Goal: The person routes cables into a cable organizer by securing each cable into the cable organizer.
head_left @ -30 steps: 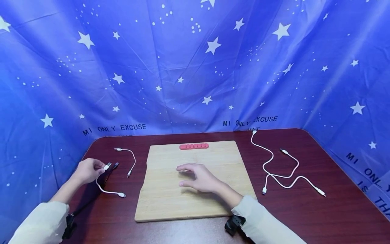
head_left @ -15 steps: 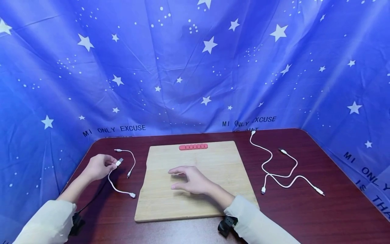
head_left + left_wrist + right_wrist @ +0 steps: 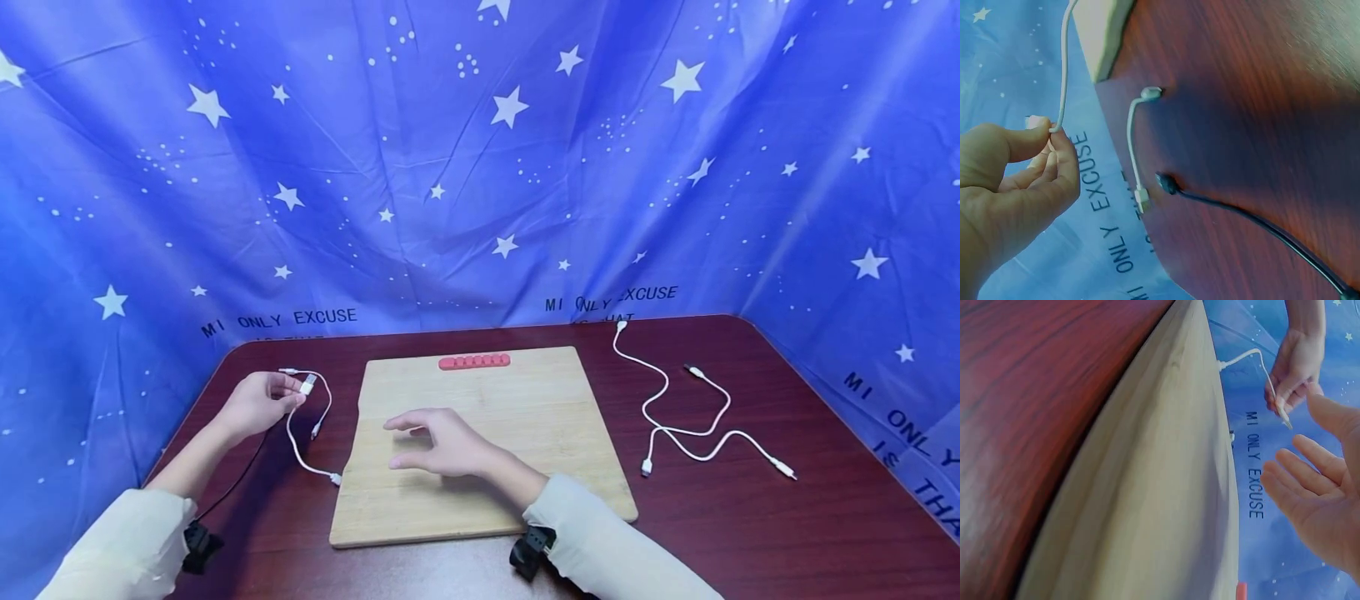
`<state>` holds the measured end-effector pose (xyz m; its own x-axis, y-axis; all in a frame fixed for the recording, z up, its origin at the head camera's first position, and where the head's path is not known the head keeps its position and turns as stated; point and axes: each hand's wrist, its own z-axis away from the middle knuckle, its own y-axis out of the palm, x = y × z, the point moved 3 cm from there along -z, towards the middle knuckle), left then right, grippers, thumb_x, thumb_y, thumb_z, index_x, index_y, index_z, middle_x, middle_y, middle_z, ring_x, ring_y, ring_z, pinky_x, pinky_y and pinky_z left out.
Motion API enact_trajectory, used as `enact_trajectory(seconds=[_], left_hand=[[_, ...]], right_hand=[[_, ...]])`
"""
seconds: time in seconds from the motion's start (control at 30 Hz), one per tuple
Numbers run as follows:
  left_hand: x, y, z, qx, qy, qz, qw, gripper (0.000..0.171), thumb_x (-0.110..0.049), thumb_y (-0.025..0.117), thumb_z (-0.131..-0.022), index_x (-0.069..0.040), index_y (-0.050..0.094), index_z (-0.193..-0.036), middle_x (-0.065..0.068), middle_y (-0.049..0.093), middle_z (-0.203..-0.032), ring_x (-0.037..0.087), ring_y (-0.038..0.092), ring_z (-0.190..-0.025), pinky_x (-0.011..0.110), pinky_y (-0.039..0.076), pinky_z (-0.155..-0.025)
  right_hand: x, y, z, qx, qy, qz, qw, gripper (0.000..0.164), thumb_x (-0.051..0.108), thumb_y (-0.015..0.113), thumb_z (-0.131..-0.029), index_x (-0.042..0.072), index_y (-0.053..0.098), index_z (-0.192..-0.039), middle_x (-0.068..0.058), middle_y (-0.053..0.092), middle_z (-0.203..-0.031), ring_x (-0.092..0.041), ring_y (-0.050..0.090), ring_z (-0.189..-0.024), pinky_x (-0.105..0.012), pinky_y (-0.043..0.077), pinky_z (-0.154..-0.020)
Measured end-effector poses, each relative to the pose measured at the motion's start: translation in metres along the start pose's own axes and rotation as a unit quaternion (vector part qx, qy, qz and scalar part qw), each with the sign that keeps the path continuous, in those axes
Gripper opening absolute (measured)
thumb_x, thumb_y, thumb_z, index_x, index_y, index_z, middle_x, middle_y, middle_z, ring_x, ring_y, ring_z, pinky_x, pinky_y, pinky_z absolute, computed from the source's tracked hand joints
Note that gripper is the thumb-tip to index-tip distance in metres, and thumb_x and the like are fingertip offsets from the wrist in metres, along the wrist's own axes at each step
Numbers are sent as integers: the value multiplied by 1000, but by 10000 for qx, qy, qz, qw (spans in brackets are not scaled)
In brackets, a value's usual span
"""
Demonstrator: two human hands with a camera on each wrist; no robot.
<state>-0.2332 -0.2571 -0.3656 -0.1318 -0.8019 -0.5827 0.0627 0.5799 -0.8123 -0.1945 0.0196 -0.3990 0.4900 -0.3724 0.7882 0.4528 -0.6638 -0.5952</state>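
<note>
My left hand (image 3: 258, 407) pinches a short white USB cable (image 3: 297, 446) by its plug between thumb and fingers, above the table's left side. The cable's other end hangs by the left edge of the wooden board (image 3: 480, 433). In the left wrist view the thumb (image 3: 1029, 142) presses on the plug and the cord runs upward. My right hand (image 3: 442, 446) hovers over the board with its fingers spread and nothing in them. Seen from the right wrist, that hand (image 3: 1322, 487) faces the held cable (image 3: 1264, 365). A red cable holder (image 3: 474, 361) lies at the board's far edge.
Another short white cable (image 3: 328, 392) lies on the table behind the left hand. A black cable (image 3: 1254, 222) lies near it. Two longer white cables (image 3: 667, 392) cross on the right side. A blue star-patterned curtain (image 3: 450, 167) stands behind the table.
My left hand has carried the short white cable rightward and away from me, toward the board. The right hand has shifted left over the board, its fingers still spread.
</note>
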Motion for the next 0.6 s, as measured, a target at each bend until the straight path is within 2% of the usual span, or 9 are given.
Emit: enact_trajectory(seconds=[0.17, 0.33, 0.47, 0.6], left_hand=[[-10, 2, -1, 66, -31, 227, 9997, 20, -7, 63, -90, 10, 66, -100, 16, 72, -83, -1, 52, -65, 17, 41, -55], [-18, 7, -7, 8, -69, 448, 9990, 22, -6, 64, -90, 11, 65, -104, 16, 72, -86, -1, 54, -67, 16, 45, -55], [-26, 10, -9, 80, -112, 745, 9971, 25, -6, 64, -91, 13, 64, -106, 16, 72, -87, 1, 57, -69, 16, 47, -55], [-31, 8, -7, 100, -181, 902, 9957, 25, -5, 64, -90, 14, 63, -107, 13, 73, -86, 2, 60, -70, 16, 48, -55]], right_hand=[[5, 9, -8, 120, 33, -131, 9998, 47, 22, 77, -85, 8, 64, -128, -5, 68, -131, -21, 62, -123, -18, 48, -108], [7, 16, -14, 69, 121, -227, 9996, 47, 23, 77, -85, 10, 64, -128, -5, 69, -129, -20, 63, -122, -17, 48, -107], [6, 27, -20, 47, 305, -957, 9949, 46, 15, 76, -85, 3, 63, -127, -12, 67, -129, -26, 63, -122, -19, 51, -104], [8, 42, -29, 120, 412, -1895, 9810, 46, 7, 73, -86, -4, 60, -128, -21, 64, -130, -34, 62, -122, -17, 53, -100]])
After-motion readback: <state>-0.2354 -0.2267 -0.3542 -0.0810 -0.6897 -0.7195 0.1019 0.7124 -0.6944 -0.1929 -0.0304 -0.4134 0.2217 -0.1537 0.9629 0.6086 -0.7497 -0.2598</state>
